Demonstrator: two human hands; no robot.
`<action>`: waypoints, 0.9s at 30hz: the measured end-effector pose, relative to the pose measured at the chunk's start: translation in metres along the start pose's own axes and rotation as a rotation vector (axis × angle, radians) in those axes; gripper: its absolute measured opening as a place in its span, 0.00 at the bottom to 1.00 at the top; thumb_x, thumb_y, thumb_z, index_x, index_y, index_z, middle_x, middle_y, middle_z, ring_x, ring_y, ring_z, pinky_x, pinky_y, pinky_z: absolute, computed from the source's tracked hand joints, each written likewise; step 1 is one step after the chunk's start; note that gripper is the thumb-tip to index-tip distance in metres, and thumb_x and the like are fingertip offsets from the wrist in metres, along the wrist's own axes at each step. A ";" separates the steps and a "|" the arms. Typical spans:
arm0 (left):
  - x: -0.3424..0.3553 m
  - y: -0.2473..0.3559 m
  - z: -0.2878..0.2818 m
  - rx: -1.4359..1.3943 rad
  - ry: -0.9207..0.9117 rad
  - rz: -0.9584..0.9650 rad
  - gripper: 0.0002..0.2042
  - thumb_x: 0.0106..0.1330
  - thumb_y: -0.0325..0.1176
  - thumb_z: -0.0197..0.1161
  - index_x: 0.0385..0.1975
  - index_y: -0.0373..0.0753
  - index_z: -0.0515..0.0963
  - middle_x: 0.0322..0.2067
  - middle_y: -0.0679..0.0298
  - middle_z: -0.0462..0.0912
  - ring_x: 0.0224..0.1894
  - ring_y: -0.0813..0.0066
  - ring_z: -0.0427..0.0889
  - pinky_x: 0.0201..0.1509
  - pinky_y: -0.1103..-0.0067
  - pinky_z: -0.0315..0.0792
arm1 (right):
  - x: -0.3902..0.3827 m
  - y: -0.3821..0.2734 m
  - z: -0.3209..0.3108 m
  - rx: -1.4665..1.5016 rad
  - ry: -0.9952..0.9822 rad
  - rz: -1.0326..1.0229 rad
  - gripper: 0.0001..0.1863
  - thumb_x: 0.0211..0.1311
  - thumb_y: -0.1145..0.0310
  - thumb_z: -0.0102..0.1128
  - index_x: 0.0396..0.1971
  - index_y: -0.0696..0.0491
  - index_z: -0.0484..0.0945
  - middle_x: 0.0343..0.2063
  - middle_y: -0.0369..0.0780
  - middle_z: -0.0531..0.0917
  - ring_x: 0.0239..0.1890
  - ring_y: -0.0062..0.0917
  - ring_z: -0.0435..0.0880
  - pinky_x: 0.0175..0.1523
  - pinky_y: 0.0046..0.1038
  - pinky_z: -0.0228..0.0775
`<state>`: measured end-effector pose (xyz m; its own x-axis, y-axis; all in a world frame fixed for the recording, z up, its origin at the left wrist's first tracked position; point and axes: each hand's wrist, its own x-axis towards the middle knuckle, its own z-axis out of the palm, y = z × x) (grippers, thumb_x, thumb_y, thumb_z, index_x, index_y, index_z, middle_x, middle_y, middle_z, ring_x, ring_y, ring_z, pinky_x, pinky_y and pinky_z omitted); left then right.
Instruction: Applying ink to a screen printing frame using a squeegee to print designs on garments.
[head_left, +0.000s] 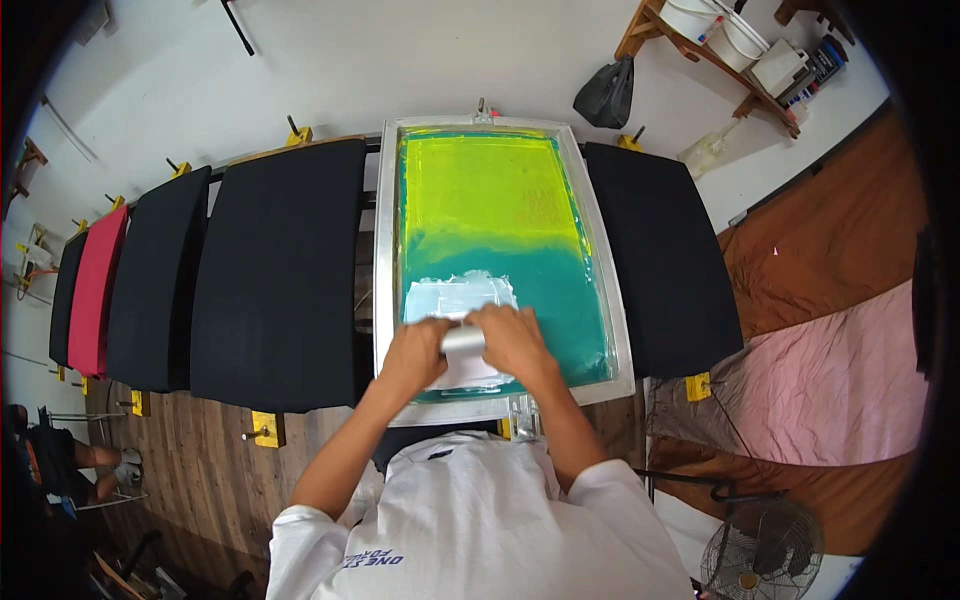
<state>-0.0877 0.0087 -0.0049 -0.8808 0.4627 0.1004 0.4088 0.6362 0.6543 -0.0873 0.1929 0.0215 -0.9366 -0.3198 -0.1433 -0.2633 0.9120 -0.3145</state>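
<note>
Blue lettering point(374, 558) on white shirt point(480, 520), faint lettering point(540, 205) on yellow-green screen point(455, 180)

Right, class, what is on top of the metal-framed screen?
White paste covers part of the screen; the left hand and right hand hold a pale tool over it. Whatever lies beneath them is hidden.

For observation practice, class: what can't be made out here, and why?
Head view:
Much of the pale, smooth tool: covered by bare left hand and bare right hand.
What lies beneath the silver-metal-framed green screen: hidden by it.
Dark-clothed person: upper body cut by left rim.
</note>
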 end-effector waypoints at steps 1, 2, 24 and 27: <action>0.010 -0.002 -0.001 -0.026 0.047 0.011 0.19 0.45 0.17 0.62 0.41 0.34 0.81 0.36 0.48 0.84 0.37 0.49 0.83 0.45 0.64 0.77 | 0.007 0.005 0.007 -0.001 0.018 0.004 0.20 0.49 0.81 0.58 0.43 0.48 0.81 0.39 0.41 0.83 0.44 0.40 0.81 0.45 0.44 0.67; 0.012 -0.001 0.000 -0.047 0.010 -0.014 0.20 0.45 0.16 0.60 0.41 0.34 0.81 0.36 0.49 0.83 0.38 0.49 0.83 0.45 0.63 0.77 | 0.009 0.009 0.013 -0.002 0.035 0.008 0.21 0.49 0.81 0.57 0.44 0.48 0.81 0.39 0.42 0.82 0.45 0.40 0.81 0.45 0.43 0.68; 0.010 0.001 0.005 0.053 -0.134 -0.040 0.24 0.45 0.20 0.63 0.48 0.31 0.78 0.47 0.45 0.81 0.42 0.46 0.83 0.48 0.64 0.79 | 0.002 0.015 0.027 0.100 0.077 0.007 0.24 0.45 0.81 0.60 0.46 0.49 0.78 0.43 0.41 0.80 0.49 0.38 0.77 0.47 0.44 0.67; -0.023 0.009 0.020 0.070 -0.129 0.006 0.30 0.43 0.18 0.63 0.53 0.29 0.73 0.55 0.41 0.75 0.45 0.44 0.82 0.51 0.64 0.78 | -0.031 0.001 0.032 0.148 0.082 0.020 0.30 0.36 0.84 0.59 0.48 0.53 0.77 0.46 0.43 0.79 0.49 0.42 0.76 0.49 0.42 0.70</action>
<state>-0.0595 0.0162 -0.0167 -0.8423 0.5390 0.0040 0.4333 0.6726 0.5999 -0.0515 0.1960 -0.0042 -0.9586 -0.2745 -0.0760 -0.2132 0.8684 -0.4478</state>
